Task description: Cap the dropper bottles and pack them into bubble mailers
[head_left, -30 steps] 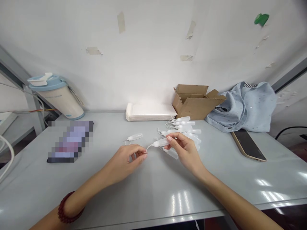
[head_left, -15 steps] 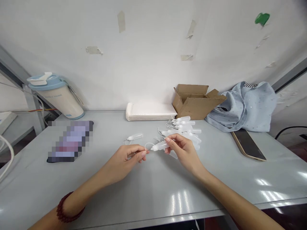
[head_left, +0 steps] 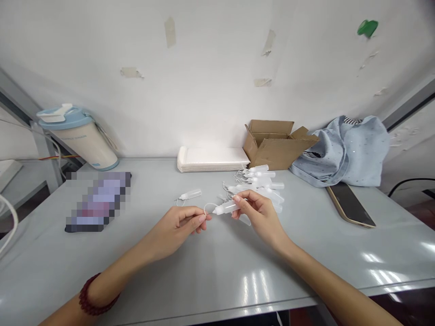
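My right hand pinches a small translucent bottle by its body, its pointed tip turned left. Beside that tip, the closed fingers of my left hand grip the thin cap strap, which arches up from the bottle's neck. The cap end is hidden in the fingers. Behind my right hand lies a pile of similar bottles with thin straps. One separate bottle lies on the grey table behind my left hand.
At the wall stand a stack of white packets, an open cardboard box and a light blue bag. A phone lies partly under the bag. On the left are a tumbler and a blurred-out device.
The whole view has shifted very slightly. Both hands keep the same hold on the bottle and its strap.
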`<state>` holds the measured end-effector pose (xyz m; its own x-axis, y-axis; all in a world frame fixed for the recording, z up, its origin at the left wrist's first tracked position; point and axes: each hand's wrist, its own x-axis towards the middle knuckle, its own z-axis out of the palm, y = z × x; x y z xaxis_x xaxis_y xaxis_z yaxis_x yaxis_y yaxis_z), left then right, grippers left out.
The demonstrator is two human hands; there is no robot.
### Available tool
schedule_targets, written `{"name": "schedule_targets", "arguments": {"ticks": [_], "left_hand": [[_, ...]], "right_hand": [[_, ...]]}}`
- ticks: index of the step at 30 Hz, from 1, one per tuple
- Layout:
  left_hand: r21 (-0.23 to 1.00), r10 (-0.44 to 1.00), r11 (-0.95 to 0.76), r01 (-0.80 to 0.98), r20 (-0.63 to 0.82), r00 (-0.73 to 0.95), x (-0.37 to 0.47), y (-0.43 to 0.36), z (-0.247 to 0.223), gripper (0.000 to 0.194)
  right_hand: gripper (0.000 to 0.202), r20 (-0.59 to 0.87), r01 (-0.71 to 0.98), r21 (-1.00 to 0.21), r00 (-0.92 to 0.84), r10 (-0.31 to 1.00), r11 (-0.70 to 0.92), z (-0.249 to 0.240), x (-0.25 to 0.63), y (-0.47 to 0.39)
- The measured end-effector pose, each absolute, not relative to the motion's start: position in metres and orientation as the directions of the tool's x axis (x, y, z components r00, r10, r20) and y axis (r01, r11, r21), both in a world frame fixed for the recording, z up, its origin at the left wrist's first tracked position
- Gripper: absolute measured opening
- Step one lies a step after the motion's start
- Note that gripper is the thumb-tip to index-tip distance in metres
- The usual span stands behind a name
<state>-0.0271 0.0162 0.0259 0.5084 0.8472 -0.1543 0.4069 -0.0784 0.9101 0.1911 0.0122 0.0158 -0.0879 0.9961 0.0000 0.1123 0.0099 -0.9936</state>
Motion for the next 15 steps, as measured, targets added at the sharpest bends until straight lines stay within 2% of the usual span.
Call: {"name": "schedule_targets", "arguments": {"ticks": [15], "left_hand": [[0.896,0.848,-0.099,0.434,-0.152,0.507,-0.0267,0.0152,0.0258,0.035]], "right_hand": [[0.025,-0.003,0.152,-0.988,-0.098,0.995,0.012,0.0160,0.1894,0.0104]]}}
